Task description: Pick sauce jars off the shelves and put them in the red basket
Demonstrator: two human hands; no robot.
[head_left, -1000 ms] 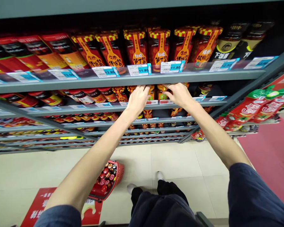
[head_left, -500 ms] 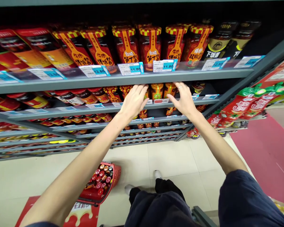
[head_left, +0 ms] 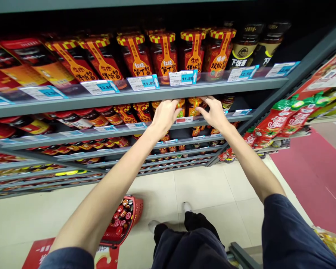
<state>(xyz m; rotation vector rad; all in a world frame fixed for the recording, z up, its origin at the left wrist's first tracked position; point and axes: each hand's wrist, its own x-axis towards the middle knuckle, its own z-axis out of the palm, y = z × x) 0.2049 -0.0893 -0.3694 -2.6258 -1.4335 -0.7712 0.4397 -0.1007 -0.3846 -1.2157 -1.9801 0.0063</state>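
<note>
Small orange-labelled jars [head_left: 194,106] stand on the second visible shelf [head_left: 128,127] of a store rack. The left hand [head_left: 164,117] and right hand [head_left: 214,114] reach in on either side of them, fingers spread near the jar tops; whether either hand grips one cannot be told. A red shopping basket [head_left: 136,211] sits on the floor below.

Gray metal store shelves [head_left: 145,95] cross the upper frame, their top tier lined with red-and-yellow-capped sauce jars [head_left: 164,56], the tier below with orange-labelled jars [head_left: 194,106]. On the beige tile floor [head_left: 204,190], a red plastic shopping basket [head_left: 136,213] sits at lower centre, beside a red floor decal [head_left: 37,254] at lower left.
</note>
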